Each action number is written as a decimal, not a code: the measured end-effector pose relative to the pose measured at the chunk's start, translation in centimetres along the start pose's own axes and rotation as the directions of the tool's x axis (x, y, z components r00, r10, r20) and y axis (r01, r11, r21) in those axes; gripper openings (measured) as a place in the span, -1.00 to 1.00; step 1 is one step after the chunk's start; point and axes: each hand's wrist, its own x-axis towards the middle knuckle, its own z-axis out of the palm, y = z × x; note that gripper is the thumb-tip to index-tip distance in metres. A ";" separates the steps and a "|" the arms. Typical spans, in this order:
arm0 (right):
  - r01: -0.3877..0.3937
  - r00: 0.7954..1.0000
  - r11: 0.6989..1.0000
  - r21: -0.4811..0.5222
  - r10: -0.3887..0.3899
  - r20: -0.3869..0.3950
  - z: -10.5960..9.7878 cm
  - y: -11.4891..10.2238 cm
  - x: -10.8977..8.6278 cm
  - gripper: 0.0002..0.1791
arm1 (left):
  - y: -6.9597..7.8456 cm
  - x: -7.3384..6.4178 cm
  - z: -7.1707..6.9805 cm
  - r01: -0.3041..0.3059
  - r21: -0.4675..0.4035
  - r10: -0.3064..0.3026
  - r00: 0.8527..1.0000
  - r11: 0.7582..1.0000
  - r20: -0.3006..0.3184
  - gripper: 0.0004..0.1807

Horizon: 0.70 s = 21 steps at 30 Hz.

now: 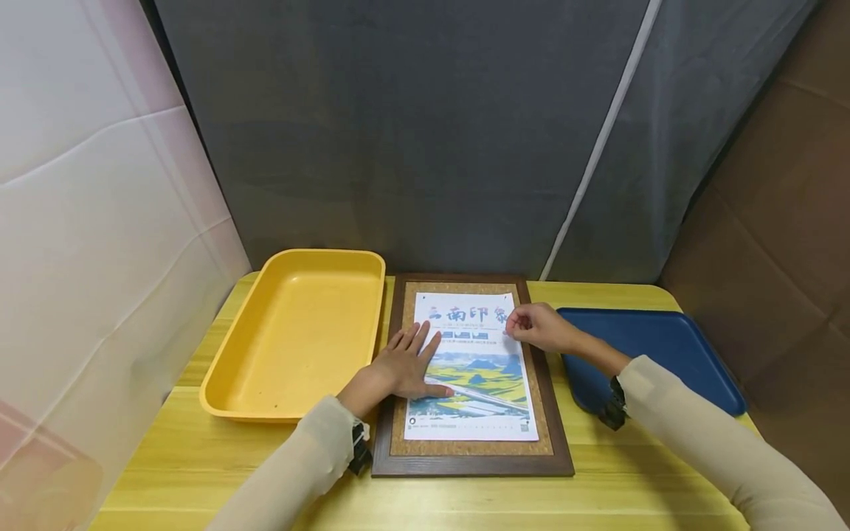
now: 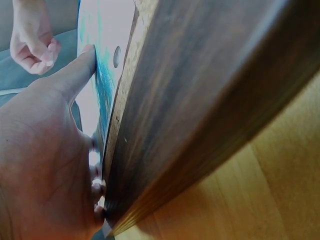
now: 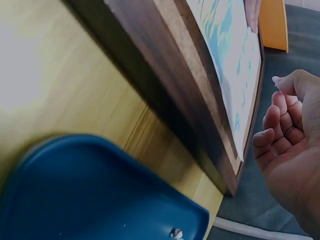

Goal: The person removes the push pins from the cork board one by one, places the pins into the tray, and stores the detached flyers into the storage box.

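A printed poster [image 1: 465,369] with a blue and yellow landscape lies on a cork board [image 1: 478,448] in a dark wooden frame [image 1: 471,466]. My left hand [image 1: 406,365] rests with spread fingers on the poster's left side, thumb over the picture. My right hand [image 1: 541,328] is over the poster's right edge, beside the title. Its thumb and forefinger pinch a tiny thumbtack [image 3: 276,86], mostly hidden by the fingertips; a thin point shows in the right wrist view. The other fingers curl inward. A round silver tack [image 2: 116,56] sits at a lower poster corner; small dark tacks mark the upper corners.
Left of the frame stands a deep yellow tray [image 1: 292,259], close beside it. To the right lies a blue tray [image 1: 651,354], partly under my right forearm, with a small silver piece [image 3: 176,233] in it. A grey curtain [image 1: 398,147] hangs behind the wooden table [image 1: 611,487].
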 end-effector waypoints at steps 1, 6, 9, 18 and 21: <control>-0.001 1.000 1.000 -0.003 0.001 -0.001 -0.1 0.1 -0.2 -0.95 | 0.0 0.0 0.0 -0.001 -0.001 0.001 1.000 1.000 0.001 0.26; -0.006 1.000 1.000 -0.011 0.006 -0.004 -0.7 0.5 -1.0 -0.95 | 0.1 -0.2 -0.2 -0.001 0.003 0.001 1.000 1.000 0.005 0.25; -0.007 1.000 1.000 -0.021 0.007 -0.004 -1.1 0.8 -1.5 -0.95 | 0.1 -0.2 -0.2 0.002 0.002 -0.002 1.000 1.000 0.005 0.25; -0.012 1.000 1.000 -0.007 0.013 0.004 -2.4 2.3 -2.9 -0.93 | 0.1 -0.1 -0.2 0.008 -0.004 -0.008 1.000 1.000 0.006 0.26; -0.021 1.000 1.000 -0.023 0.021 -0.015 -2.7 3.0 -3.2 -0.94 | 0.1 -0.1 -0.3 0.011 -0.005 -0.011 1.000 1.000 0.009 0.26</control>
